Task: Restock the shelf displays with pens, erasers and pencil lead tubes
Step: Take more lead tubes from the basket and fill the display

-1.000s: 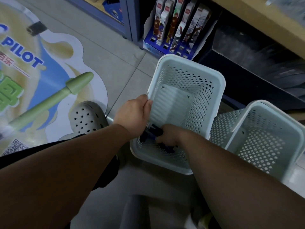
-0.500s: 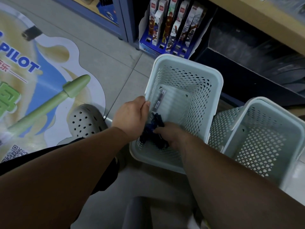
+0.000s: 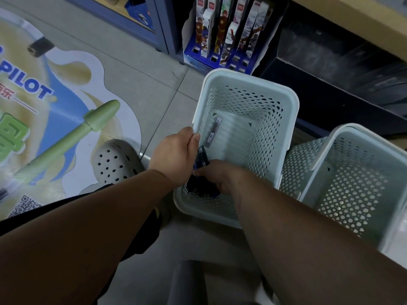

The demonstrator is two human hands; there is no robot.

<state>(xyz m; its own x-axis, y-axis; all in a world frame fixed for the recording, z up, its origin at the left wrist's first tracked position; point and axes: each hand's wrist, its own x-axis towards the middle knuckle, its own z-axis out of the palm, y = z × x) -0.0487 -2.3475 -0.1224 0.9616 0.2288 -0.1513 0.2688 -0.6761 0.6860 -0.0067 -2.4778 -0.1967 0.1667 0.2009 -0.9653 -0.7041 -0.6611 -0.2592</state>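
- The floor (image 3: 136,69) is made of big grey tiles with thin lines between them.
- A large sticker (image 3: 66,89) lies flat on the floor at the left. It has blue letters that say PILOT and a picture of a green pen (image 3: 72,137).
- A grey shoe (image 3: 114,159) with little round holes stands on the edge of the sticker.
- A pale basket (image 3: 290,102) full of holes sits on the floor in the middle.
- A second basket (image 3: 326,148) of the same kind leans just beside it on the right, touching it.
- The left hand (image 3: 176,150) is at the left rim of the basket, and its grip is curled over that rim.
- The right hand (image 3: 218,177) reaches down inside the basket at the near end. Its grip is closed round some dark blue packs (image 3: 201,160).
- A slim packet (image 3: 213,130) lies flat on the bottom of the basket, a bit away from both hands.
- Behind the basket a blue display box (image 3: 198,61) stands on the floor, with tall thin boxes (image 3: 222,29) upright in it. They have hero pictures on them.
- A blue cabinet (image 3: 154,25) stands to the left of the display box.
- A wooden shelf (image 3: 352,16) runs across the top right, and under it the space is dark (image 3: 330,62).
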